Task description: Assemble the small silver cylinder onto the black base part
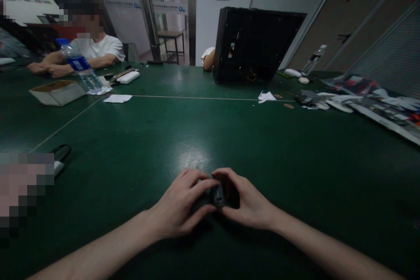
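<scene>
A small dark object with greyish, shiny markings [218,195] is between my two hands, low over the green table [157,131]. Its exact kind cannot be made out. From the left, my left hand [183,201] closes on it, with the fingertips at its top and the thumb near its bottom. My right hand [252,201] curls around its other side, thumb low and fingers arched above. The fingertips of both hands meet at the object and hide part of it.
A large black box-like panel [256,48] stands at the back. An open cardboard box [59,94] and a blue-capped bottle [82,68] are at left, near a seated person [98,48]. Another bottle [314,60] and piled papers and parts [387,109] lie right.
</scene>
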Tool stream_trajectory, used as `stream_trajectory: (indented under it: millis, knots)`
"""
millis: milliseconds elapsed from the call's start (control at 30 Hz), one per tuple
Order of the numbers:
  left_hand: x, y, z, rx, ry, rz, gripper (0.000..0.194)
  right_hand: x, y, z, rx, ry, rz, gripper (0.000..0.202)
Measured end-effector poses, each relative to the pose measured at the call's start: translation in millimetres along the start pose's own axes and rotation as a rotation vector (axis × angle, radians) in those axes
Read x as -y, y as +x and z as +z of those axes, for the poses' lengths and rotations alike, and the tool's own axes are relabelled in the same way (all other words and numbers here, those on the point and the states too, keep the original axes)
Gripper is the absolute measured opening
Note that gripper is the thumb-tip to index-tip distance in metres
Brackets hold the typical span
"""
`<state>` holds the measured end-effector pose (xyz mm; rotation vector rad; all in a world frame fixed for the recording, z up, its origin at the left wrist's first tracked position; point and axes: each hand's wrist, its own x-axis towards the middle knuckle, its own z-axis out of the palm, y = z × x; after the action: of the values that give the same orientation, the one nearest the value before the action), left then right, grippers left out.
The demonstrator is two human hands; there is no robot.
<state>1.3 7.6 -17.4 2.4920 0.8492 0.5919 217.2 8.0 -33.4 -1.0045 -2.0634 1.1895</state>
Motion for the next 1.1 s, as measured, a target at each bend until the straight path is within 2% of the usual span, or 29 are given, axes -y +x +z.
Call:
stream_trajectory:
  millis: [100, 333, 667, 800, 900, 1000, 1100]
  knots:
    - [2.7, -0.5, 2.3, -0.029, 0.024, -0.007, 0.039, 2.4, -0.4, -0.1, -0.008, -0.034, -0.029, 0.056]
    - [7.5, -2.7, 9.8, -0.076, 0.035, 0.016, 0.056, 5.9, -0.4, -2.0, -0.011, -0.065, -0.055, 0.057]
    - [8.1, 0.0, 9.1, -0.093, 0.171, 0.058, 0.039, 13.2, 2.0, -7.9, 0.075, 0.022, 0.110, 0.048]
    - [9.1, -1.3, 9.6, -0.112, 0.190, 0.050, 0.041, 10.8, 3.8, -8.3, 0.108, 0.310, 0.229, 0.047]
    - [8.6, -1.4, 8.3, -0.146, 0.159, 0.017, 0.042, 6.1, 3.8, -6.4, 0.139, 0.723, 0.341, 0.047]
    - [6.8, -0.2, 7.4, -0.188, 0.089, -0.036, 0.039, 2.2, 2.6, -4.7, 0.163, 1.078, 0.377, 0.042]
    - [4.8, 0.7, 8.5, -0.230, 0.023, -0.092, 0.035, 1.8, 1.1, -3.5, 0.122, 1.214, 0.392, 0.035]
